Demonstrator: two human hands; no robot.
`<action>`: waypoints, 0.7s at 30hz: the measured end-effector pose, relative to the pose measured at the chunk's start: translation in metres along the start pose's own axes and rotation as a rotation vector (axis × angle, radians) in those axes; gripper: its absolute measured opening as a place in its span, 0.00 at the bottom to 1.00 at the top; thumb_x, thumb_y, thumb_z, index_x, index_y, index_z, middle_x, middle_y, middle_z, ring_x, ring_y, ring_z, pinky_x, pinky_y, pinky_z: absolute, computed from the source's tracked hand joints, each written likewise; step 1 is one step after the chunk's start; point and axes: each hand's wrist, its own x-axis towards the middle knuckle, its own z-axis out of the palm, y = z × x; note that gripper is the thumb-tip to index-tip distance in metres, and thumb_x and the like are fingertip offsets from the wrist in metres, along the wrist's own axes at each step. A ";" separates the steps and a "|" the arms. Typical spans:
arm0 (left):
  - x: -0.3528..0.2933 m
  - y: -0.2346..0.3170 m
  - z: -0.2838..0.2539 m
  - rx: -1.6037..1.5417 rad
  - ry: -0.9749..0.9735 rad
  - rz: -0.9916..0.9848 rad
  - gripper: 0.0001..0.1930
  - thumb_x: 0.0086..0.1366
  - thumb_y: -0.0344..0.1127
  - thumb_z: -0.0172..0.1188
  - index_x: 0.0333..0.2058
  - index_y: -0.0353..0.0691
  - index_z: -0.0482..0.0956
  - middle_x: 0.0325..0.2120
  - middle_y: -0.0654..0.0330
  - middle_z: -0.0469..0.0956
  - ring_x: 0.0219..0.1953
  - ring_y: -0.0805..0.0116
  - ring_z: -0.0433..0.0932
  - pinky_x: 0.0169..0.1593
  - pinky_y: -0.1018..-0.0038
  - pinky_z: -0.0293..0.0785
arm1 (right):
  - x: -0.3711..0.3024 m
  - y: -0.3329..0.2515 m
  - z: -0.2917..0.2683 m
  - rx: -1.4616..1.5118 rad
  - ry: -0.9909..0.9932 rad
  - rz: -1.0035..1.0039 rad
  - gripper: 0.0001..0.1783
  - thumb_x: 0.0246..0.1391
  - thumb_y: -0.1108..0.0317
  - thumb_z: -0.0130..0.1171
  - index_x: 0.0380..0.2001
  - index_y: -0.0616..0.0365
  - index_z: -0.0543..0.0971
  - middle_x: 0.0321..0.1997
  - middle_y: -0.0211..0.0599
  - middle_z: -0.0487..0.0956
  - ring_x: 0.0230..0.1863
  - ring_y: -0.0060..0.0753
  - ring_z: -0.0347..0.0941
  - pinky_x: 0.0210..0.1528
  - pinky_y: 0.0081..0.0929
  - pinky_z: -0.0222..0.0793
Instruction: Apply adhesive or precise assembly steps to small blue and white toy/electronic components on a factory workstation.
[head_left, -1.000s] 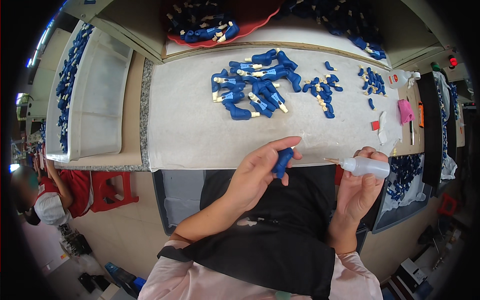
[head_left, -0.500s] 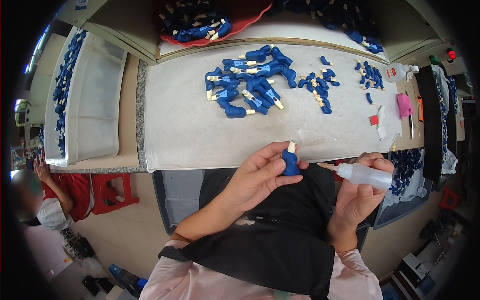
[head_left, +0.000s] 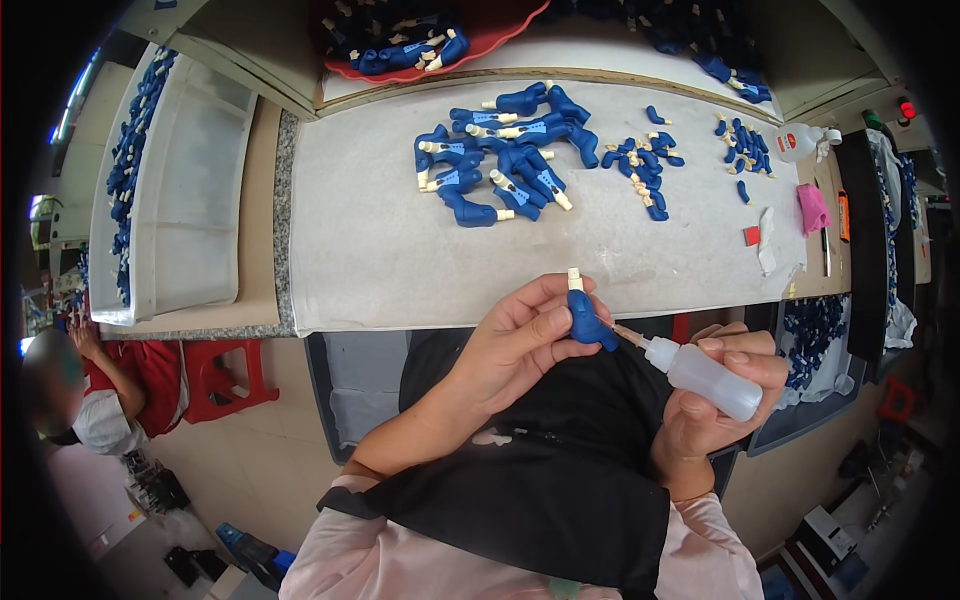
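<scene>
Left hand [head_left: 530,328] pinching a blue piece [head_left: 583,322], right hand [head_left: 725,388] gripping a translucent squeeze bottle [head_left: 712,382], its nozzle [head_left: 630,335], clearly apart earlier, now at the piece's side.

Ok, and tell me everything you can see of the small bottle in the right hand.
The small bottle looks like translucent whitish plastic, with a rounded body, a narrower white neck and a thin brownish nozzle. It lies slanted in the right hand, fingers wrapped around it, nozzle toward the left hand. The tip is at the blue piece there; whether they touch is unclear, as are its contents.
</scene>
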 end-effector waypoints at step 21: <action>-0.001 0.001 0.000 -0.075 -0.018 -0.052 0.11 0.61 0.35 0.47 0.41 0.39 0.64 0.38 0.55 0.70 0.43 0.67 0.71 0.43 0.75 0.71 | 0.000 0.004 0.003 -0.039 -0.047 -0.049 0.26 0.32 0.64 0.68 0.34 0.55 0.65 0.31 0.37 0.69 0.27 0.27 0.68 0.29 0.19 0.65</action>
